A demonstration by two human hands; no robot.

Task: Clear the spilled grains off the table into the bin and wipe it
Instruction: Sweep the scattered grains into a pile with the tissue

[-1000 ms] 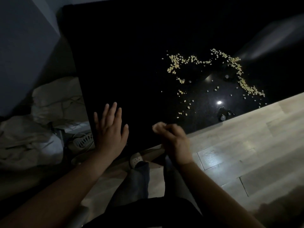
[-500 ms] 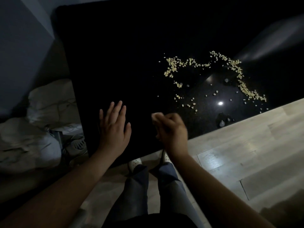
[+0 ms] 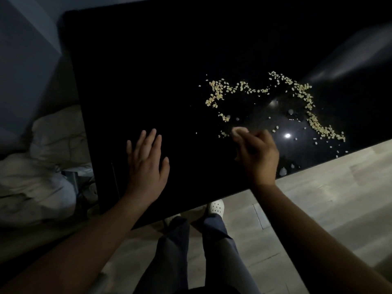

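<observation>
Pale yellow grains (image 3: 218, 92) lie in a curved trail across the right part of a glossy black table (image 3: 148, 71), and the trail ends in a thicker strip (image 3: 320, 127) near the table's right edge. My left hand (image 3: 146, 162) rests flat on the dark top, fingers straight, well left of the grains. My right hand (image 3: 257, 155) hovers over the table with its fingers curled, the fingertips just beside the nearest loose grains (image 3: 223, 134). A pale spot shows at those fingertips; what it is stays unclear. No bin or cloth is in view.
Small water drops (image 3: 283, 171) sit near the table's front right edge, and a lamp reflection (image 3: 287, 135) glints nearby. Wooden floor (image 3: 328, 198) runs along the right. A pale crumpled bundle of fabric (image 3: 42, 166) lies left of the table. My white shoe (image 3: 216, 206) stands under the front edge.
My right hand has moved forward from the table's front edge, out over the top to the nearest grains. My left hand stays flat and has slid slightly forward.
</observation>
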